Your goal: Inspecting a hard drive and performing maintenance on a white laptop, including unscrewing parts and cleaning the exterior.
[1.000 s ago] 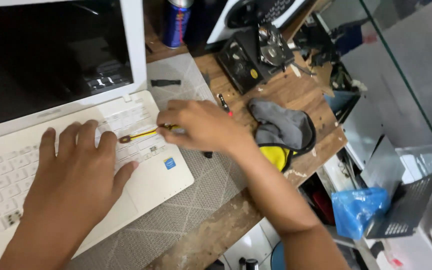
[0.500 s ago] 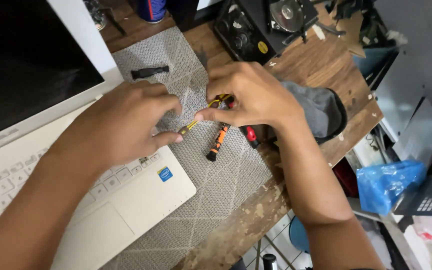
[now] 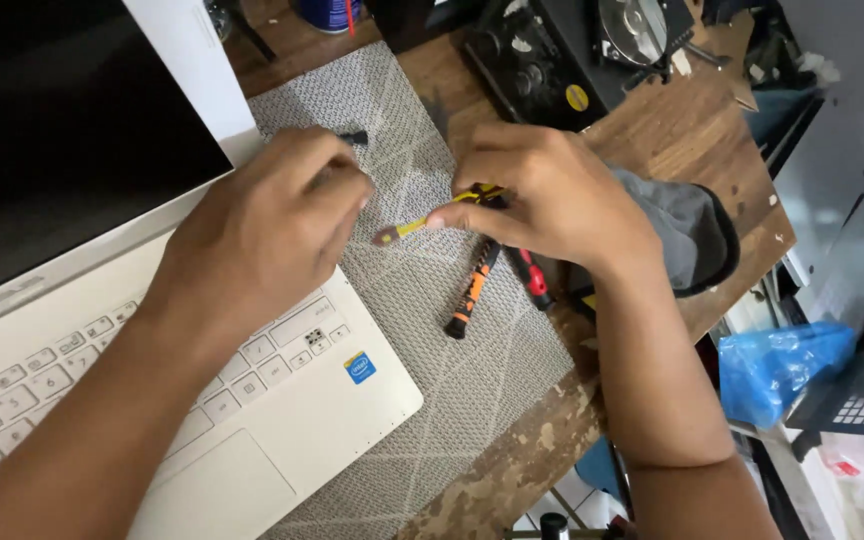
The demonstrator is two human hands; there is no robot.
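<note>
Pinching a slim yellow-handled precision screwdriver (image 3: 432, 215) between thumb and fingertips, the right hand (image 3: 552, 195) sits at upper centre of the frame, fingers closed on the handle end so that the tip points left toward the left hand (image 3: 262, 235). That hand is curled nearly closed just beside the tip; whether it holds anything (a small part, perhaps) cannot be told, as the fingers hide the palm side. Both hands hover over a grey woven mat (image 3: 472, 370), apparently laid to keep small items from rolling on the worn wooden bench (image 3: 542, 450). Lying loose on the mat just below the right hand are an orange-and-black screwdriver (image 3: 472, 290) and a red-handled one (image 3: 532, 275), kept within reach. An open white laptop (image 3: 282, 400) occupies the left of the frame, its corner resting on the mat. A grey fabric pouch (image 3: 692, 235) lies at right, a blue plastic bag (image 3: 782, 365) lower right.
</note>
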